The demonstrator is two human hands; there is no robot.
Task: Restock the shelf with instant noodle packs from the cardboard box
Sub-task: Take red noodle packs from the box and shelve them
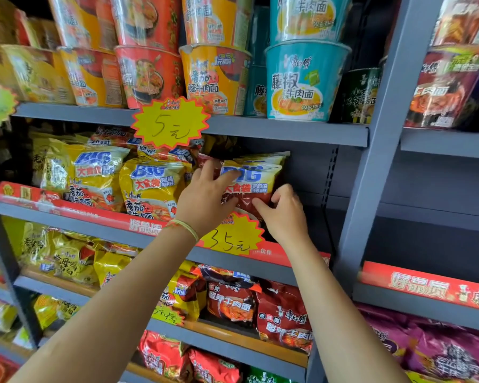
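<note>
Both hands (205, 197) (284, 214) grip noodle pack (253, 179); open shelf (288, 268) room rightward.

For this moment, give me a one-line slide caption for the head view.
Both hands, left hand and right hand, seat a red noodle pack upright on the shelf, beside yellow packs.

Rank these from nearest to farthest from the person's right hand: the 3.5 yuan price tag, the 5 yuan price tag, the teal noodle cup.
From the right hand:
1. 3.5 yuan price tag, just lower left.
2. 5 yuan price tag, up and left.
3. Teal noodle cup, on the shelf above.
</note>
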